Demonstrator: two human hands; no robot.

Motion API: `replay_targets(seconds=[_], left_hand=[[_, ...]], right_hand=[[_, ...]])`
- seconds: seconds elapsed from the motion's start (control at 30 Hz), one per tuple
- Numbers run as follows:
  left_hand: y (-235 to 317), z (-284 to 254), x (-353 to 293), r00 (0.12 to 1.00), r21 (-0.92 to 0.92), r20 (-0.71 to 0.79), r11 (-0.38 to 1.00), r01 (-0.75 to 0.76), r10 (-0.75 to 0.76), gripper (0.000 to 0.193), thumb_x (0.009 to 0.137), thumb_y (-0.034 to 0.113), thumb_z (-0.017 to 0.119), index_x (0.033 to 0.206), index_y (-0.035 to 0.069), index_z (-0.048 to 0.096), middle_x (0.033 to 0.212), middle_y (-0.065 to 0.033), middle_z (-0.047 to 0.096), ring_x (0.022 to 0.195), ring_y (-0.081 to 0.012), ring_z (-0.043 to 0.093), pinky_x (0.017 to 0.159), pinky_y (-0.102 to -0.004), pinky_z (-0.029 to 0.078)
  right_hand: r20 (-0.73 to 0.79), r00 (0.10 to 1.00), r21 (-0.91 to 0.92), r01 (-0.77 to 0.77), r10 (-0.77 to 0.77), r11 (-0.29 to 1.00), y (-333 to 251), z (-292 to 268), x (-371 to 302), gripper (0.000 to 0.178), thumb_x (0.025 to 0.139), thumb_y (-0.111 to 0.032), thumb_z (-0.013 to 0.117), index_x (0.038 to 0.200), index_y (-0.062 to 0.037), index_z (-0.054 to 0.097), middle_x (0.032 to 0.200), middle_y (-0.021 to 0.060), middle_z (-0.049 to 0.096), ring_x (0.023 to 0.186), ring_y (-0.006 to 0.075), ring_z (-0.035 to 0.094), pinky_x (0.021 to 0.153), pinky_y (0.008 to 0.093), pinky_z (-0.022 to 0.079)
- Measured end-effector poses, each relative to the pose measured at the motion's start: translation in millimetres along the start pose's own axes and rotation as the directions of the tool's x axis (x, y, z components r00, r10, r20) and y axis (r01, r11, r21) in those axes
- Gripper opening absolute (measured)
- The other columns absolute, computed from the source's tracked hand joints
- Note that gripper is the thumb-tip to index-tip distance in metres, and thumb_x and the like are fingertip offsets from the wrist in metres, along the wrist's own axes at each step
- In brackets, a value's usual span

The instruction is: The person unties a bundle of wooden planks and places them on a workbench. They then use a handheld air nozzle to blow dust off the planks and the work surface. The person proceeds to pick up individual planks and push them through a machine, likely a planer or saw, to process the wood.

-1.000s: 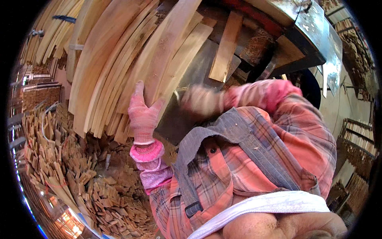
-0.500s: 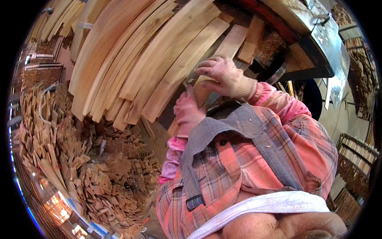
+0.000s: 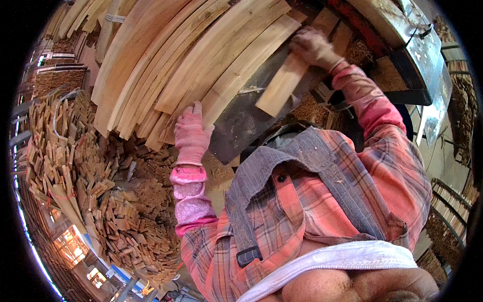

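My left hand [image 3: 192, 136], in a pink work glove, rests with its fingers stretched out against the near ends of the curved wooden boards [image 3: 234, 55]. Its fingertips touch the wood beside a pale board on the right side of the pile. Further right, my gloved right hand [image 3: 314, 46] is blurred by motion and closed over the upper end of a short wooden board [image 3: 277, 90]. That piece slants toward me above a dark flat surface [image 3: 246, 121]. The fingertips of my right hand cannot be made out clearly.
A big heap of wood offcuts [image 3: 121, 211] lies to the left. At the upper right stands a machine with a shiny metal top [image 3: 427, 55], sawdust [image 3: 359, 55] beside it. More wooden pieces [image 3: 342, 38] lie just beyond my right hand.
My hands have moved apart. The left went left to the board ends; the right went up and right. The short board now shows clearly below my right hand.
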State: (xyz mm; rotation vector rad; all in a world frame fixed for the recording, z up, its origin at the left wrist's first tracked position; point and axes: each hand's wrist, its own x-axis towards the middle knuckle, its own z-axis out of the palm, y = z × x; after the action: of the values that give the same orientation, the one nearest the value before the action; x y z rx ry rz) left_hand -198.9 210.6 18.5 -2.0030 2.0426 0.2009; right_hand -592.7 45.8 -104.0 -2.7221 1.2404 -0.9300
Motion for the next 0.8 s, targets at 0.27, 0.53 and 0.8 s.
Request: replay_targets(seconds=[0.27,0.53,0.8], left_hand=[[-40,12,17,0.957,-0.410,-0.282,0.910,-0.057,-0.067,0.039,0.090,0.014,0.059,0.128,0.008,0.061,0.116,-0.0158,0.068,0.111,-0.0353,0.063,0.094,-0.0430,0.050],[19,11,27,0.998,-0.973,0.049,0.226,0.054,-0.027,0.032,0.093,0.009,0.059,0.121,-0.005,0.065,0.114,-0.0122,0.070,0.106,-0.0167,0.064,0.097,-0.0286,0.047],[51,102,23,0.987,-0.993,0.096,0.079,0.087,0.129,0.029,0.092,0.012,0.065,0.117,-0.003,0.067,0.115,-0.0123,0.071,0.107,-0.0184,0.065,0.093,-0.0284,0.048]], right_hand=[[0.124,0.919,-0.190,-0.347,0.373,0.918,31,-1,-19,0.019,0.083,-0.024,0.065,0.084,-0.0049,0.067,0.089,0.0135,0.065,0.090,0.0345,0.062,0.080,0.0460,0.050],[0.012,0.935,0.615,0.273,-0.355,0.740,-209,44,-19,0.026,0.091,-0.033,0.062,0.081,-0.0089,0.066,0.075,0.0032,0.063,0.068,0.0207,0.062,0.060,0.0342,0.051],[0.628,0.758,0.759,-0.548,-0.176,0.351,-202,-70,16,0.029,0.094,-0.025,0.067,0.113,-0.0025,0.069,0.102,0.0134,0.072,0.099,0.0197,0.067,0.088,0.0357,0.052]])
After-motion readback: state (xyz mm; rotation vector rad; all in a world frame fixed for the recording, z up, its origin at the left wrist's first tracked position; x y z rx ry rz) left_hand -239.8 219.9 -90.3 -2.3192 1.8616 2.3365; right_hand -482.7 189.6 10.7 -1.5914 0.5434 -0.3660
